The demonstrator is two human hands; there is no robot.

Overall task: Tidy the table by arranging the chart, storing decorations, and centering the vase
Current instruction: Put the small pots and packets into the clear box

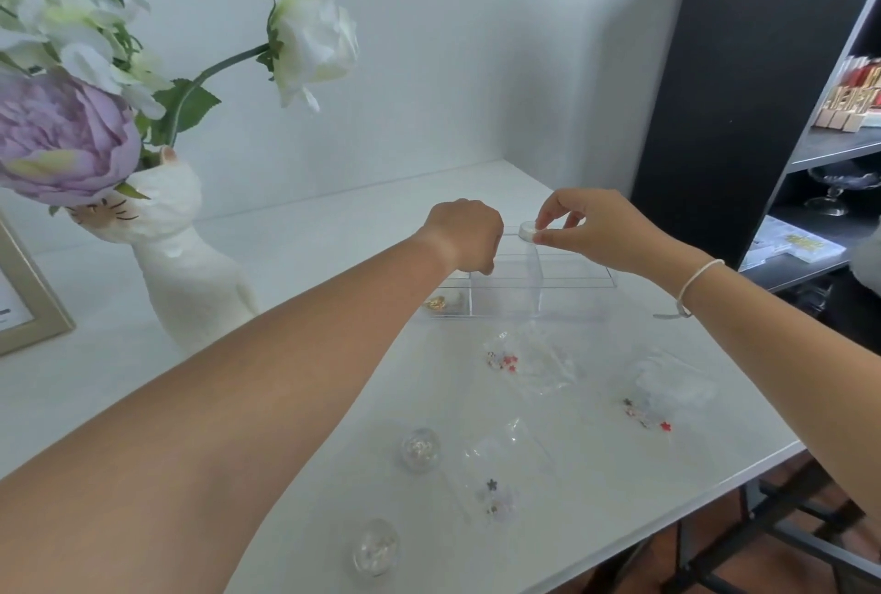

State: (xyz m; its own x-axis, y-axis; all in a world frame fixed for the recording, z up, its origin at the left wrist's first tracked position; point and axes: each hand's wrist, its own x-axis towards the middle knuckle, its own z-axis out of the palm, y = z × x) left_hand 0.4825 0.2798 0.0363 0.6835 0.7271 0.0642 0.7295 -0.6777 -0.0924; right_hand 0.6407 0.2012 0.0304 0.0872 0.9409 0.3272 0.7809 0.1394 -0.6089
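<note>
A clear divided organizer box (519, 288) stands on the white table (295, 355). My right hand (591, 231) pinches a small round clear jar (528, 231) above the box's far edge. My left hand (465, 235) hovers over the box's left part with fingers curled downward; what they hold is hidden. A gold decoration (436, 303) lies in the left compartment. Two small clear jars (419, 449) (375, 548) and three clear bags of tiny charms (505, 360) (648, 417) (496, 493) lie nearer me. The white cat-shaped vase (186, 269) with flowers stands at left.
A gold picture frame (28, 302) leans at the far left edge. A black shelf unit (743, 116) with boxes and glassware stands to the right of the table. The table's right edge runs diagonally near my right forearm, with black table legs below.
</note>
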